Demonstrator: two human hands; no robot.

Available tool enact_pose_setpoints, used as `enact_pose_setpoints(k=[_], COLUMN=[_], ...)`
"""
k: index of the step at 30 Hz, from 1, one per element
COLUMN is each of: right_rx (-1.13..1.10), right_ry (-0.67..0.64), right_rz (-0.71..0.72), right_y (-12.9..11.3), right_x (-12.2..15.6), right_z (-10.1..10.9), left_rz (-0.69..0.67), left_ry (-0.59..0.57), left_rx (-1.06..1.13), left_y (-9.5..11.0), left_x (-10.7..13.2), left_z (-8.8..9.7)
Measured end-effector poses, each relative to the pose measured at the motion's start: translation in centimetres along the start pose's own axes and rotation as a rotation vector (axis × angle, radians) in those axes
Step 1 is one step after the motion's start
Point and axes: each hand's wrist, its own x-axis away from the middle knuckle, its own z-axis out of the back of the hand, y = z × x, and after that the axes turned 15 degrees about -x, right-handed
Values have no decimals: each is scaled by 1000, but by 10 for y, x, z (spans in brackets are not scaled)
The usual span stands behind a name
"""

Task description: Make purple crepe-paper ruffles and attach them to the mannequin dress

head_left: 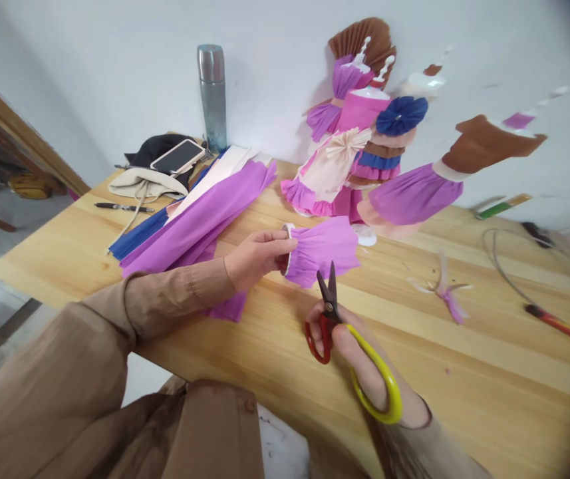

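My left hand [259, 256] is closed around the white band of a small purple gathered skirt [324, 246], which spreads out to the right. In my right hand [359, 359] is a pair of scissors [330, 303] with one red and one yellow handle. Their dark blades stand apart, tips just below the skirt's lower edge. Beyond the hands, several small dress forms wear crepe-like outfits, among them a brown and purple dress [417, 193] and a pink dress [332, 169]. A white round base [366, 234] shows beside the skirt.
Purple sheets [199, 219] and blue strips [138, 243] lie at the left, near a phone [179, 157], a pen [124, 207] and a cream pouch [147, 183]. A steel flask [213, 100] stands by the wall. Purple scraps [450, 299] and a red-handled tool [561, 326] lie right.
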Motion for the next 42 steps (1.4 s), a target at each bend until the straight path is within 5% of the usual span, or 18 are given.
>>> enact_pose_setpoints(k=[8, 42], right_rx=[50, -39], right_ry=[5, 111], right_rz=[46, 80], right_y=[-3, 5], right_x=[-2, 2], right_z=[-3, -11], left_rz=[-53, -42], left_ry=[-77, -80], left_rx=[-223, -206], left_y=[-5, -9], left_x=[5, 10], left_z=[-3, -9])
